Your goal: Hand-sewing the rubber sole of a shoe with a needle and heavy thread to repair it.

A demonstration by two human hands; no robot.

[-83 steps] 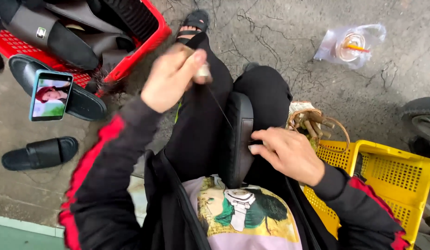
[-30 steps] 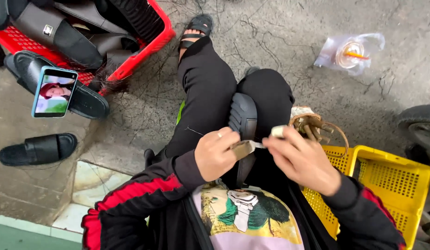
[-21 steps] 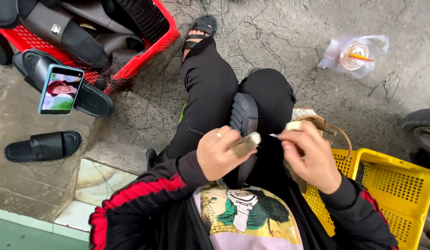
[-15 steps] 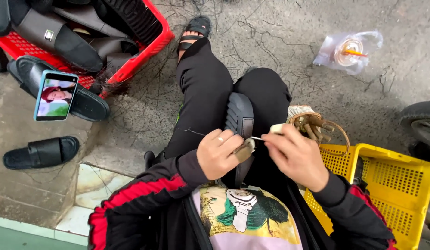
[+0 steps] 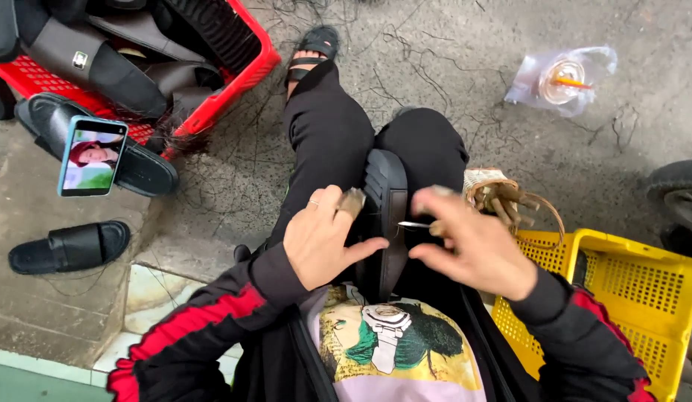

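Observation:
A black slide sandal stands on edge on my lap, between my knees, sole side up. My left hand rests against its left side, thumb across the sole, with a small tan piece pinched at the fingertips. My right hand is just right of the sandal and pinches a thin metal needle whose tip points at the sandal's edge. Both arms wear black sleeves with red stripes.
A red crate of black sandal parts sits at upper left, with a phone propped on a black sandal beside it. Another black slide lies at left. A yellow crate is at right, a bagged drink cup beyond.
My left hand came down from a raised pull above the knee to the sandal. My right hand brought the needle in against the sandal's edge.

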